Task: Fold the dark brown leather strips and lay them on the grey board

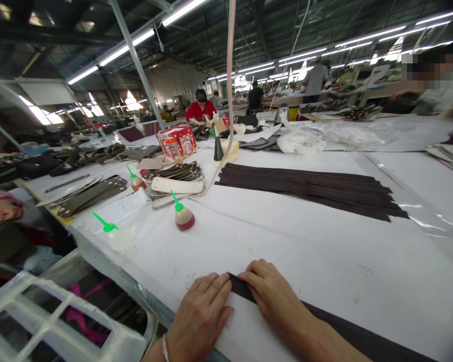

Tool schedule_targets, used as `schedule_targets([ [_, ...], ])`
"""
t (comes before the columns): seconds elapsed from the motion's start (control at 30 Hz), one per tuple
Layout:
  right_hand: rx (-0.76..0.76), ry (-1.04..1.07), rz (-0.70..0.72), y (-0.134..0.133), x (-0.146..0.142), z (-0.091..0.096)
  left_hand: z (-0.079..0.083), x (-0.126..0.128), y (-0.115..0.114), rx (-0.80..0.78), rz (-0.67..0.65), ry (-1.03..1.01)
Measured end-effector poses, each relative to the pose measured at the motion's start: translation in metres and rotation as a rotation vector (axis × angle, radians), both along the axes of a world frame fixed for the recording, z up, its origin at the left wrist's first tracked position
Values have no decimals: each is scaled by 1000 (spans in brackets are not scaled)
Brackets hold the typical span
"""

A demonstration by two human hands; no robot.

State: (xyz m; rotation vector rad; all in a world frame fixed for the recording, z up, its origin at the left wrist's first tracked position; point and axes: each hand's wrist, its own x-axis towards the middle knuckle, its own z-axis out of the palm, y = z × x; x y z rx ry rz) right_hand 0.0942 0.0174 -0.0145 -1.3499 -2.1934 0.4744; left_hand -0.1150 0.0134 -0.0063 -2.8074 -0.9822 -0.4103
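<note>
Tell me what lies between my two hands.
The head view shows the end of a dark strip on the white table, between your left hand and right hand.

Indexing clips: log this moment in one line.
left hand: at end of dark strip | right hand: on dark strip | beyond: strip bundle

From the wearer's head, the single view looks forward and down, close over the white table (305,251).
</note>
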Motion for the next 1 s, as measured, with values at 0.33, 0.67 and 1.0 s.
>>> schedule_targets([
  [0.33, 163, -156, 67, -8, 2, -2, 0, -1, 0, 7, 5, -22],
  [0.67, 268, -227, 72, -10, 3, -4, -1, -3, 1, -14, 7, -22],
  [1.0, 223, -318, 112, -9, 5, 4, 2, -6, 0, -93, 26, 16],
])
